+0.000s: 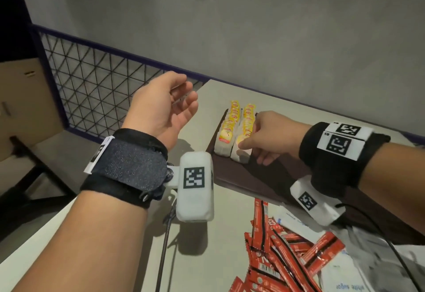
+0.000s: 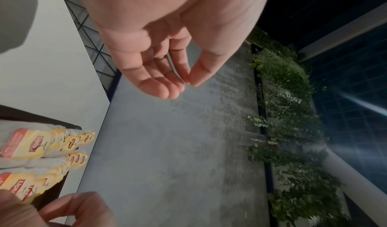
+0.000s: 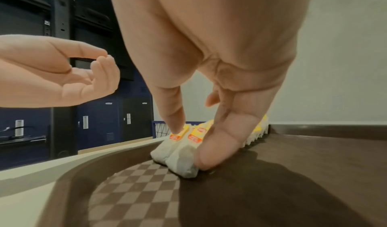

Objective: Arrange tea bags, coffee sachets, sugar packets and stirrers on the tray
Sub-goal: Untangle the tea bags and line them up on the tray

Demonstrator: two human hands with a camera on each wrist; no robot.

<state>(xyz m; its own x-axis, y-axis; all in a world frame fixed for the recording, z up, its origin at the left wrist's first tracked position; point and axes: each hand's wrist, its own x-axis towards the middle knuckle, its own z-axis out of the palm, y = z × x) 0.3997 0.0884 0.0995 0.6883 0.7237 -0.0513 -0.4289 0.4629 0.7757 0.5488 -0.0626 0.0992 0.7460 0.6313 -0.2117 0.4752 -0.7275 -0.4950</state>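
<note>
Two rows of yellow-tagged tea bags (image 1: 230, 128) lie side by side in the far left corner of the dark tray (image 1: 253, 176) on the bench (image 1: 220, 241). The right hand (image 1: 269, 137) is on their near end, its straight forefinger (image 3: 171, 114) pressing a tag and its thumb (image 3: 222, 147) against the side of the row. The left hand (image 1: 161, 107) hangs in the air, loosely cupped and holding nothing. Red coffee sachets (image 1: 287, 257) and white sugar packets (image 1: 345, 278) are heaped nearer on the bench.

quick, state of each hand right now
left hand: open, fingers loosely curled, holding nothing
right hand: open, fingertips pressing on the tea bags, not gripping them
</note>
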